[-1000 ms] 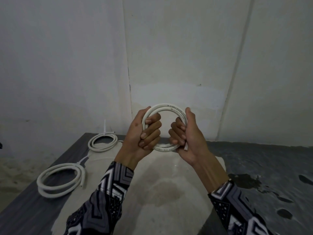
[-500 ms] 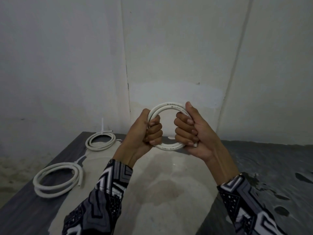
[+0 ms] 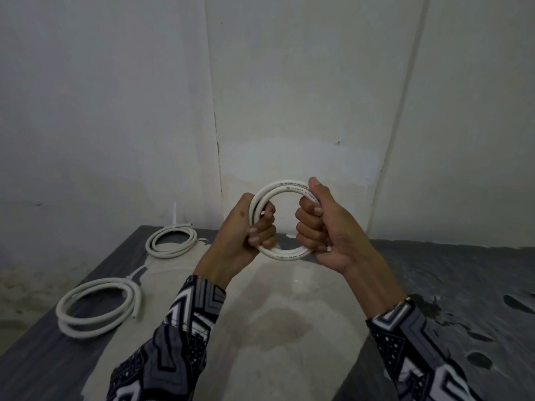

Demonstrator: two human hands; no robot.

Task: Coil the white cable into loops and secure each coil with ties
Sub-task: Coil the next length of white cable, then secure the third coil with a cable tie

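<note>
Head view shows us a white cable coil (image 3: pixel 285 190) held upright above the table (image 3: pixel 434 273), with the left hand (image 3: pixel 243 235) wrapped around its left side and the right hand (image 3: pixel 327 227) gripping its right side, thumb pressed on top. We see small grey print along the upper and lower arcs of the jacket, too fine to read. Two tied coils lie flat on the table at left, a far coil (image 3: pixel 171 241) and a near coil (image 3: pixel 98 308), each cinched by a white tie.
</note>
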